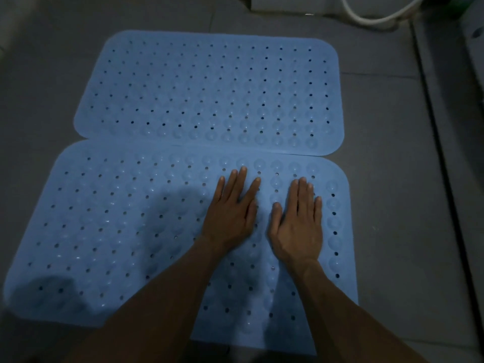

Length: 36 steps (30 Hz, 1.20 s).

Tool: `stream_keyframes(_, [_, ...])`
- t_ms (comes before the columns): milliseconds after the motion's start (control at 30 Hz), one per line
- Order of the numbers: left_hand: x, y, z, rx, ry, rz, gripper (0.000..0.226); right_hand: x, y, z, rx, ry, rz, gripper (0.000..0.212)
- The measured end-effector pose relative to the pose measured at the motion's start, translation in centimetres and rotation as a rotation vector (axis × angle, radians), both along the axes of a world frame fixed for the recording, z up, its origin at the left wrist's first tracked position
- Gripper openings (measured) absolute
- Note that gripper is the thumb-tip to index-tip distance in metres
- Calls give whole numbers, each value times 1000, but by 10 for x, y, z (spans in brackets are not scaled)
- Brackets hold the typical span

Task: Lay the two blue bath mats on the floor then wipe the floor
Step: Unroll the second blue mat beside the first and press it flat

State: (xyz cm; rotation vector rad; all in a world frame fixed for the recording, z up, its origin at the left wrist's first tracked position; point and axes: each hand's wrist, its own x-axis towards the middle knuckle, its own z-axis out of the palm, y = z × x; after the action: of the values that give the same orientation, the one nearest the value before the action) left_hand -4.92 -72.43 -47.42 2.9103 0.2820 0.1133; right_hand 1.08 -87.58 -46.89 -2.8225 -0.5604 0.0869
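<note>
Two blue perforated bath mats lie flat on the grey tiled floor point(387, 179), one behind the other. The far mat point(209, 93) meets the near mat point(110, 218) along their long edges, with a slight overlap at the seam. My left hand point(231, 208) presses palm down on the near mat's right half, fingers straight and slightly spread. My right hand point(298, 221) lies flat beside it, fingers together, close to the mat's right edge. Both forearms cover part of the near mat's front.
A raised dark ledge or threshold point(440, 153) runs along the right side of the floor. A white hose point(372, 17) curves at the top right, beside a pale base point(288, 3) at the top edge. Bare tiles surround the mats.
</note>
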Motion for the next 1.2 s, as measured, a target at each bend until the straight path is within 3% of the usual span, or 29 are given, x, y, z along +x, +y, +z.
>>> stream_keyframes(1200, [7,-3,4,21,-2,13,55,6,1,-1,-16,-31,27,66])
